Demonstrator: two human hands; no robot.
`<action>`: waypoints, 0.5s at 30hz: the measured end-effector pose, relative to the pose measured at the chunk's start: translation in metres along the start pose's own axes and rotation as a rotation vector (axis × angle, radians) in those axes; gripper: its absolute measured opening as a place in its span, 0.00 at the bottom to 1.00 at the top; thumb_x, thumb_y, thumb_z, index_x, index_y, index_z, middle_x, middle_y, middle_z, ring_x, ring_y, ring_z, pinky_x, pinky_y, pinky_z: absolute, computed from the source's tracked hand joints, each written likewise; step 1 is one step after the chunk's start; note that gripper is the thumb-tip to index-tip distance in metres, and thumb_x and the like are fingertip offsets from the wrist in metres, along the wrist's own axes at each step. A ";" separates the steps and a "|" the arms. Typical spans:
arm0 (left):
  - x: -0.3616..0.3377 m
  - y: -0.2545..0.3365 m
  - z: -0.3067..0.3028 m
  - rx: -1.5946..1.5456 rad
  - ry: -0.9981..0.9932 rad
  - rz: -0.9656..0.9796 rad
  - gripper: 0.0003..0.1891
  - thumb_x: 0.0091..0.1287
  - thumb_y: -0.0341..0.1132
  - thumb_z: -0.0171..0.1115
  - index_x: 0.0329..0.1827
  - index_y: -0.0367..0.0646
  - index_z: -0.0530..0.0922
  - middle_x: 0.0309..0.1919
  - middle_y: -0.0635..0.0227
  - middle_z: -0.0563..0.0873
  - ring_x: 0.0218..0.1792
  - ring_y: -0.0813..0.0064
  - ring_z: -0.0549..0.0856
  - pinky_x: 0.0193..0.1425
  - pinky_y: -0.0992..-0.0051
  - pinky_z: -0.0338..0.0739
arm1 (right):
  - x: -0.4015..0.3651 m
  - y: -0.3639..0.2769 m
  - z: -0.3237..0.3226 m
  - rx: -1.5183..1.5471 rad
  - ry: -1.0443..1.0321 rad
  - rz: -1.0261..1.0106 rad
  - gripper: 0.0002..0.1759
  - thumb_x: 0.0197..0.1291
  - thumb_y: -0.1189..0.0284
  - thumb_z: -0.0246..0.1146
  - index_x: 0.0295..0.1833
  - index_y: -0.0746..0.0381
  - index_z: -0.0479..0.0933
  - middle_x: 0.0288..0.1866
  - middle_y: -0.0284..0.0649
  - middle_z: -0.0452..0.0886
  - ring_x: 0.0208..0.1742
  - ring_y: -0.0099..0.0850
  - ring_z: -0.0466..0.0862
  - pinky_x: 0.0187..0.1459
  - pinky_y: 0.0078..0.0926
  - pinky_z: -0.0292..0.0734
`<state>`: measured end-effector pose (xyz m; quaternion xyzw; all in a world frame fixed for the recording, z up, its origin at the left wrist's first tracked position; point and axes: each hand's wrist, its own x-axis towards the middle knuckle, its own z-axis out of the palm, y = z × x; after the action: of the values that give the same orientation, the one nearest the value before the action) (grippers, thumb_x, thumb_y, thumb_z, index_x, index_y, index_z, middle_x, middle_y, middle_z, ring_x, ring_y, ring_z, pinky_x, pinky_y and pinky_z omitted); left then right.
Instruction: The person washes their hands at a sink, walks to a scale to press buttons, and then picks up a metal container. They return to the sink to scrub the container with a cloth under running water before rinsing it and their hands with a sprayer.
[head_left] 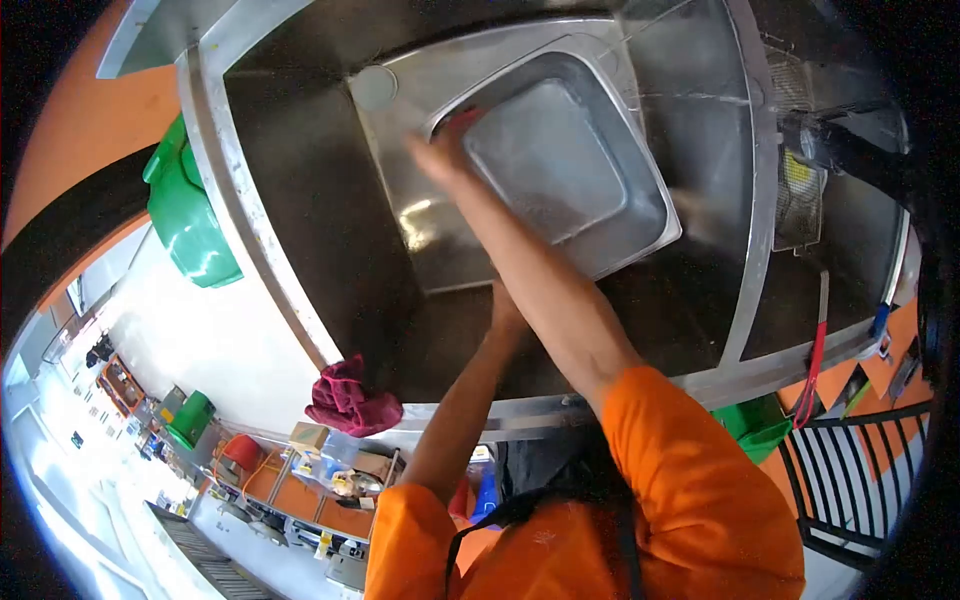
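A deep rectangular steel pan (640, 165) sits tilted in the view on a larger flat steel sheet (400, 180) inside a dark metal basin. My right hand (440, 160) is at the pan's left rim, smeared by motion. Its reddish, shadowed fingers reach over the rim, and I cannot tell whether they hold anything. My right forearm crosses over the left one. My left hand (508, 305) is at the sheet's near edge, below the pan, its fingers hidden behind the right forearm.
A dark red cloth (350, 398) hangs over the basin's front left corner. Wire baskets (797, 200) and a red-handled tool (815, 360) lie to the right. A green tub (190, 215) stands beyond the left edge. Shelves with boxes (310, 437) are at lower left.
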<state>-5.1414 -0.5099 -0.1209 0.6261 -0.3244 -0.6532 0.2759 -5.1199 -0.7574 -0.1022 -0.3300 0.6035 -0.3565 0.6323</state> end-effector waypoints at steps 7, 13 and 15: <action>-0.007 -0.020 0.012 1.164 -0.164 0.280 0.22 0.63 0.38 0.58 0.59 0.38 0.70 0.61 0.57 0.71 0.63 0.69 0.68 0.69 0.69 0.57 | 0.005 0.019 0.011 0.043 0.137 0.161 0.33 0.43 0.68 0.64 0.56 0.73 0.66 0.54 0.55 0.73 0.54 0.43 0.75 0.56 0.35 0.68; -0.020 0.046 -0.061 0.718 -0.324 -0.105 0.20 0.62 0.38 0.57 0.53 0.35 0.74 0.55 0.49 0.75 0.57 0.57 0.74 0.62 0.64 0.65 | -0.043 0.063 0.041 -0.287 0.285 0.225 0.41 0.45 0.70 0.64 0.64 0.69 0.54 0.49 0.60 0.76 0.50 0.52 0.77 0.50 0.39 0.73; -0.013 0.142 -0.111 1.167 -0.532 0.011 0.14 0.61 0.37 0.57 0.41 0.33 0.78 0.41 0.45 0.81 0.41 0.54 0.83 0.46 0.61 0.76 | -0.084 0.061 0.036 -0.450 0.286 0.187 0.39 0.46 0.67 0.66 0.63 0.66 0.56 0.45 0.59 0.77 0.49 0.55 0.77 0.48 0.45 0.72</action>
<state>-5.0361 -0.5992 -0.0037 0.4882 -0.6871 -0.5008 -0.1969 -5.0826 -0.6540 -0.1077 -0.3514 0.7783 -0.1963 0.4819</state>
